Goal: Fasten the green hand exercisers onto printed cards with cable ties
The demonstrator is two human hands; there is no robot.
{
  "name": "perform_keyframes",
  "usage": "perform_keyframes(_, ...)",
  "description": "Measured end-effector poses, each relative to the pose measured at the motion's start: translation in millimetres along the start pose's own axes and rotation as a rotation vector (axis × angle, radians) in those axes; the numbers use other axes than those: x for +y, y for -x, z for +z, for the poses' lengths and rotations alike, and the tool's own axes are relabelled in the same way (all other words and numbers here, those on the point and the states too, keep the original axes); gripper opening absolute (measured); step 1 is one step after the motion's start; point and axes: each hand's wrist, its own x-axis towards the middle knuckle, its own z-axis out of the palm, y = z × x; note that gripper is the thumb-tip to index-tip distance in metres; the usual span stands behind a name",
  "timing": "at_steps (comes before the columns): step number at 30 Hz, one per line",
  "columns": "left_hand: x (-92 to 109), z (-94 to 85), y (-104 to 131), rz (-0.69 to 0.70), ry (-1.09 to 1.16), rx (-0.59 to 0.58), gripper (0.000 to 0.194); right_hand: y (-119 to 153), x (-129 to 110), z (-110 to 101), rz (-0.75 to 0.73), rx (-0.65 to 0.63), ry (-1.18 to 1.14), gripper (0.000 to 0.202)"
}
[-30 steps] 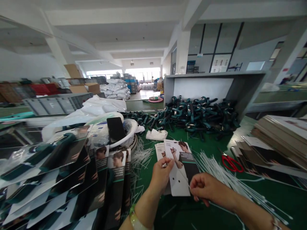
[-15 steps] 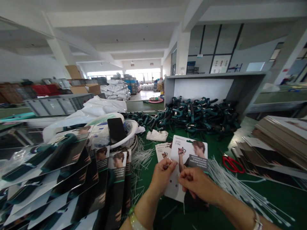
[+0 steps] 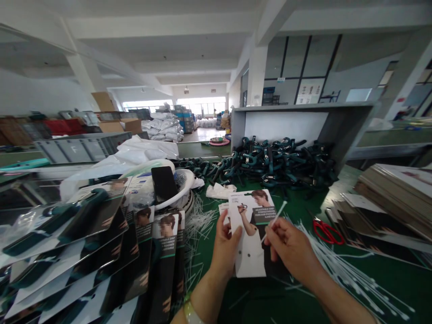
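My left hand [image 3: 225, 240] grips a printed backing card [image 3: 249, 258] by its left edge, thumb on the front and fingers behind. The card is white and dark, with a person's picture, a hanger slot at the top and small holes low on the left. My right hand [image 3: 290, 245] pinches a white cable tie [image 3: 278, 215] slantwise over the card's right side. Behind this card, another card [image 3: 223, 207] partly shows. Loose white cable ties [image 3: 337, 265] lie fanned out to the right of my right hand.
Red-handled scissors [image 3: 327, 231] and stacked cards [image 3: 388, 198] are on the right. Dark green hand grips [image 3: 270, 162] are heaped at the back. Left are carded grips [image 3: 84, 234], a white basket [image 3: 182, 191] with a phone [image 3: 164, 182], and more ties [image 3: 199, 225].
The card has shifted left and stands straighter. My left hand has gone from its front to its left edge. My right hand has risen, and the cable tie in it now shows plainly.
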Motion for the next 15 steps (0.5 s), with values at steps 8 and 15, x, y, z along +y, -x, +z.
perform_keyframes(8,-9,17.7,13,-0.15,0.197,0.064,0.055,-8,24,1,0.022,0.259,-0.066,0.029)
perform_keyframes(15,-14,22.2,25,-0.072,0.228,0.067,0.06,-13,17,8,0.07,0.323,-0.13,0.03)
